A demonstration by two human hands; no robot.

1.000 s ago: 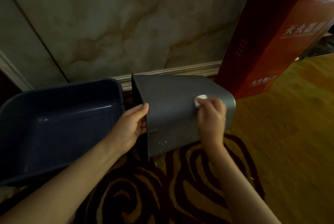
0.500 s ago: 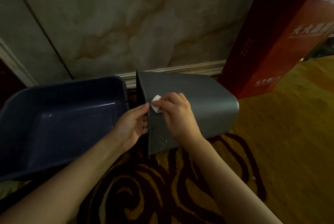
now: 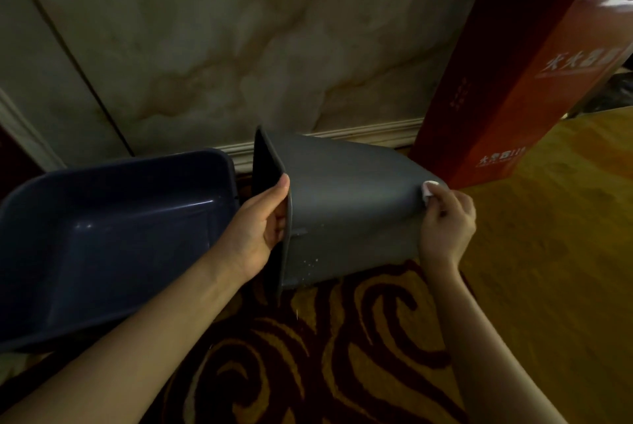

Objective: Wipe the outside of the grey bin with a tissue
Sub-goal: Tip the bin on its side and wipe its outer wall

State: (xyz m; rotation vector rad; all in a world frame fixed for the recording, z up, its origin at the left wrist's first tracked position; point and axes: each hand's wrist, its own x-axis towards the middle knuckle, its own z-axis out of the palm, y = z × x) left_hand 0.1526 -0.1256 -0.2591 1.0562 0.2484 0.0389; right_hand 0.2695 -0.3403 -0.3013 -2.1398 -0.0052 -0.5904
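Patterned carpet [image 3: 342, 355], gold with dark maroon swirls, covers the floor nearest the camera; plain gold further right. Two bare forearms reach in from the bottom edge. One left hand [image 3: 260, 232] grips the open rim of the grey bin [image 3: 349, 204], thumb on the outside, fingers curled inside the mouth. One right hand [image 3: 445, 228] is closed around a small white tissue [image 3: 429, 189], pressing it against the bin's rounded base end. One grey bin, lying on its side on the carpet, mouth facing left, base right; pale specks dot its lower side wall. Just left of it, one dark blue tub [image 3: 102, 235], tilted, open toward the camera. Behind, one tall red box [image 3: 507, 81] with pale lettering stands near the bin's base end. Farthest: marbled wall [image 3: 239, 47] with a pale skirting moulding [image 3: 359, 137].
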